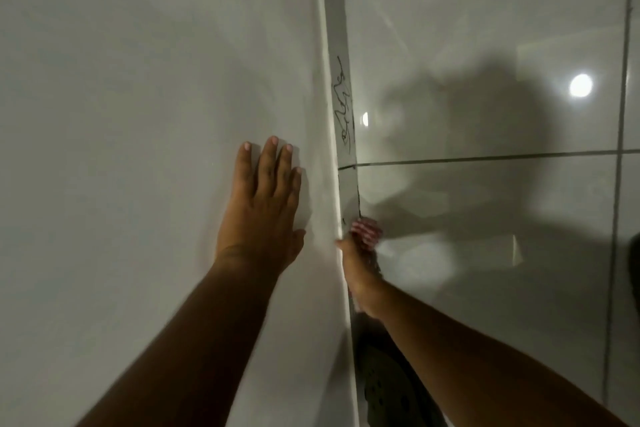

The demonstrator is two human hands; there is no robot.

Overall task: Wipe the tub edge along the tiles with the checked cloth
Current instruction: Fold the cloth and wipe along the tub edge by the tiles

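Note:
The white tub [156, 97] fills the left half of the view, its rim edge [327, 149] running top to bottom beside a grey strip [341, 80] marked with dark scribbles. My left hand [265, 201] lies flat on the tub surface, fingers spread. My right hand [358, 260] is just past the rim, low against the strip, gripping a bunched red-and-white checked cloth [367, 230] that pokes out above its fingers and is pressed to the strip. Most of the cloth is hidden in the hand.
Glossy pale floor tiles [502, 253] with dark grout lines cover the right side, showing a lamp reflection [581, 85] and my shadow. A dark perforated shoe [384, 388] stands on the floor under my right forearm.

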